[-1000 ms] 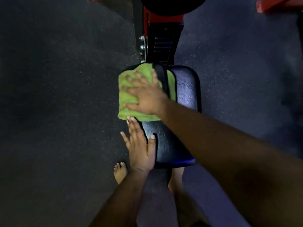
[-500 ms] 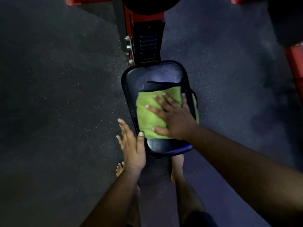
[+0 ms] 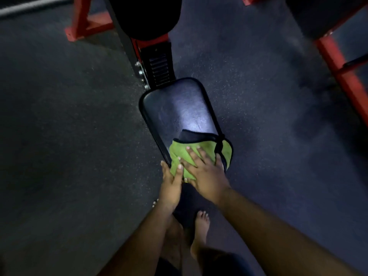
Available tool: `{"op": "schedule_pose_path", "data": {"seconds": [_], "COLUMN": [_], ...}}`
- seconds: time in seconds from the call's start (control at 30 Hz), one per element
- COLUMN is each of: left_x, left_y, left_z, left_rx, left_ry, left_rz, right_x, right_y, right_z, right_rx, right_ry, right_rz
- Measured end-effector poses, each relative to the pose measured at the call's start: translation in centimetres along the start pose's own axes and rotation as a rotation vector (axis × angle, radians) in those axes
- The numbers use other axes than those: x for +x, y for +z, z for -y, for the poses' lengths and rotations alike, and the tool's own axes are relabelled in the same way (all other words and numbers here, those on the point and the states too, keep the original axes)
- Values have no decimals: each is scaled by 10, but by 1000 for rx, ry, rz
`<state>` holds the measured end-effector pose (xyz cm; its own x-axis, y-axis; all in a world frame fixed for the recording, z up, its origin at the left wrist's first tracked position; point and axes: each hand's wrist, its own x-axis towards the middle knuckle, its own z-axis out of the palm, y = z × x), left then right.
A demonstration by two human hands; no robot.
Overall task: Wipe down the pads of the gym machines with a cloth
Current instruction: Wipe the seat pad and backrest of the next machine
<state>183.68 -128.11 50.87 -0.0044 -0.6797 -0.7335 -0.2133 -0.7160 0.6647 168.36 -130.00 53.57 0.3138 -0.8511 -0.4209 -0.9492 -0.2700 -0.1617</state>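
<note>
A black padded seat (image 3: 175,108) of a red-framed gym machine lies in the middle of the view, shiny where light hits it. A green cloth (image 3: 179,152) with a dark border covers the seat's near end. My right hand (image 3: 203,172) presses flat on the cloth with fingers spread. My left hand (image 3: 171,184) rests against the seat's near left edge, fingers straight, its thumb lying on the cloth's left side.
The machine's black post and red frame (image 3: 157,62) rise behind the seat, under a dark round pad (image 3: 147,14). Red frame legs (image 3: 87,24) stand at the back left, and another red frame (image 3: 342,68) at the right. Speckled rubber floor surrounds everything. My bare feet (image 3: 201,230) stand below the seat.
My right hand has dragged the cloth from the seat's far end down to its near end. My left hand stayed at the near left edge and now touches the cloth.
</note>
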Motion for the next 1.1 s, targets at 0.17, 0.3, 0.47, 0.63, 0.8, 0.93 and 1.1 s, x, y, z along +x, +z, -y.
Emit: {"op": "schedule_pose_path", "data": {"seconds": [0.17, 0.3, 0.47, 0.63, 0.8, 0.93, 1.1], "left_x": [-49, -102, -170, -210, -215, -194, -153], "left_y": [-1, 1, -17, -63, -111, -169, -244], "left_z": [-14, -55, -107, -159, -220, -260, -299], "left_rx": [-59, -111, 207, 579, 765, 850, 699], "left_ry": [-108, 7, 257, 462, 663, 777, 873], "left_rz": [46, 69, 100, 188, 210, 182, 185], "right_x": [-45, -97, -167, -188, -154, -118, -83], "right_y": [-31, -61, -107, -154, -205, -240, -288], "right_z": [15, 22, 33, 48, 69, 89, 128], "right_rx": [76, 323, 633, 685, 507, 588, 631], "right_ry": [38, 189, 243, 175, 110, 163, 250], "right_rz": [211, 160, 26, -206, -321, -416, -554]}}
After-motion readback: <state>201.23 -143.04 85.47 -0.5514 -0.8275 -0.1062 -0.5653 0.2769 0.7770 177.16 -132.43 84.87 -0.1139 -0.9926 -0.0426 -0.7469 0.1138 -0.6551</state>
